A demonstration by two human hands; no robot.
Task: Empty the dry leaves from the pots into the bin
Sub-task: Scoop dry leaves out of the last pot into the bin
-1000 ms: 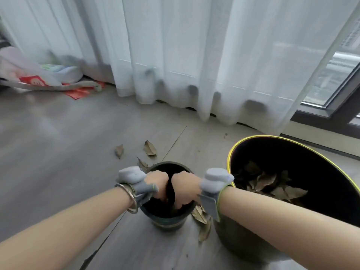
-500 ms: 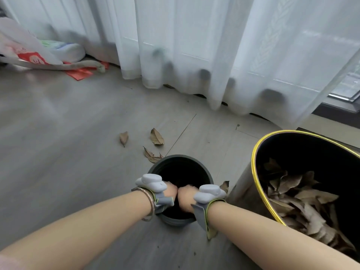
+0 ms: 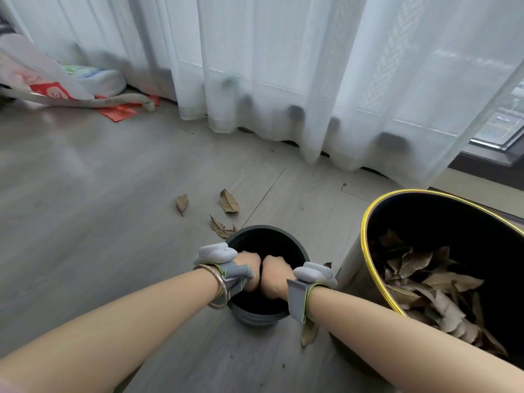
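A dark grey round pot (image 3: 266,230) stands on the floor in front of me. My left hand (image 3: 250,268) and my right hand (image 3: 274,275) reach down into it side by side, knuckles up. Their fingers curl into the dark inside and are hidden, so what they hold cannot be made out. Just to the right stands a black bin with a yellow rim (image 3: 365,251), tilted toward me, with a heap of dry brown leaves (image 3: 425,282) in it.
Three dry leaves (image 3: 228,201) lie on the grey wood floor behind the pot, and another leaf (image 3: 309,333) lies between pot and bin. White curtains (image 3: 283,66) hang along the back. Plastic bags and red paper (image 3: 56,83) are at the far left.
A second ago my hands were higher at the pot's mouth; they have sunk deeper inside. The view has swung left, putting the bin further right.
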